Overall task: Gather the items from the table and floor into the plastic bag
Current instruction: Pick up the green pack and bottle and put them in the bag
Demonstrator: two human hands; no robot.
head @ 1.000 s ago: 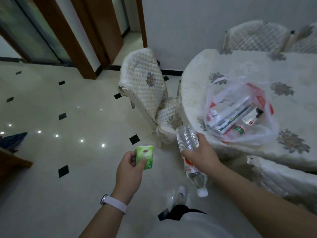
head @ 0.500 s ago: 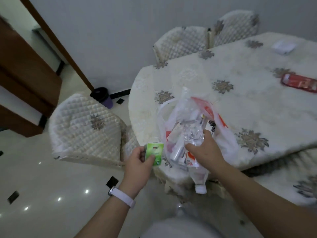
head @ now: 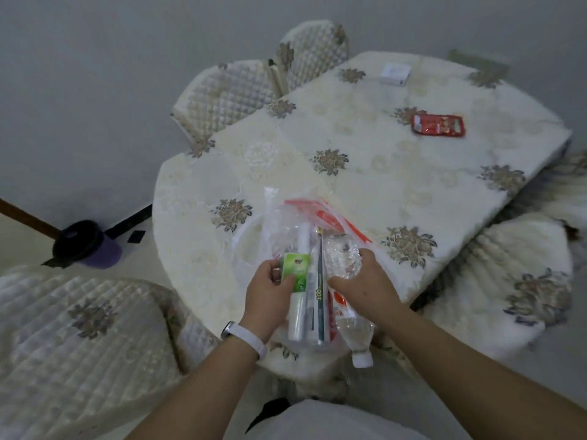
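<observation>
Plastic bag (head: 282,222), clear with red print, lies slumped on the near edge of the table (head: 365,185), right under both hands, with long boxes (head: 319,300) showing through it. The left hand (head: 270,293) curls round a green tissue pack (head: 295,269). The right hand (head: 365,289) grips a clear water bottle (head: 344,257), cap toward the person. A second ago both were over the floor; now they are at the bag's mouth, so dropping in looks next. Beyond the hands, a red snack packet (head: 438,125) and a small white box (head: 394,74) wait.
</observation>
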